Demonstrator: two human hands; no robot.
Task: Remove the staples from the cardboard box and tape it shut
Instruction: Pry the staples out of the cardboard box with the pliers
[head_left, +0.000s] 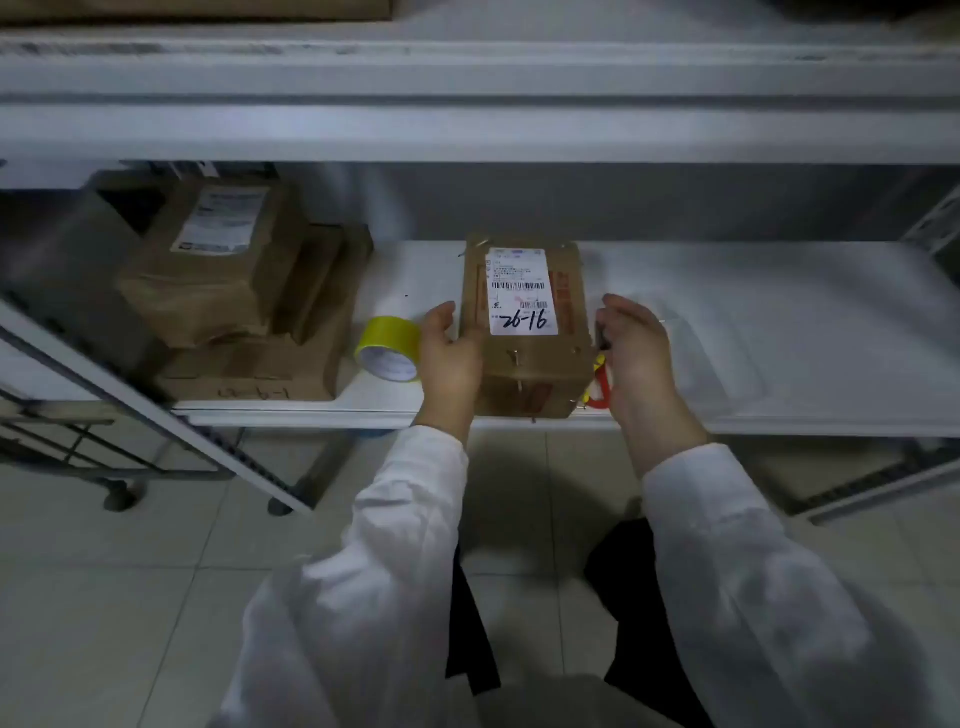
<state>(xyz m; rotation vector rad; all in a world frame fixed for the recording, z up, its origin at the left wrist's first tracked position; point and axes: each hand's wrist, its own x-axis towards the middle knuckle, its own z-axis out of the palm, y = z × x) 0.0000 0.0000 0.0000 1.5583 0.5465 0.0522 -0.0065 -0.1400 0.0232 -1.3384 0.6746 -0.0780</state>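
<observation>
A small cardboard box (524, 374) lies at the front edge of the white shelf (779, 322), with a white shipping label (522, 291) on top. Metal staples (515, 356) stick out along its near flap and at its far corners. My left hand (449, 358) grips the box's left side, thumb on top. My right hand (636, 348) sits against the right side with fingers curled around a small dark tool (601, 335); what it is I cannot tell. A yellow tape roll (389, 348) lies just left of my left hand.
Stacked brown boxes (234, 280) fill the shelf's left part. A red and yellow object (598, 387) pokes out between the box and my right hand. A clear plastic tray (706, 358) lies to the right. Another shelf (467, 130) hangs low overhead. Tiled floor lies below.
</observation>
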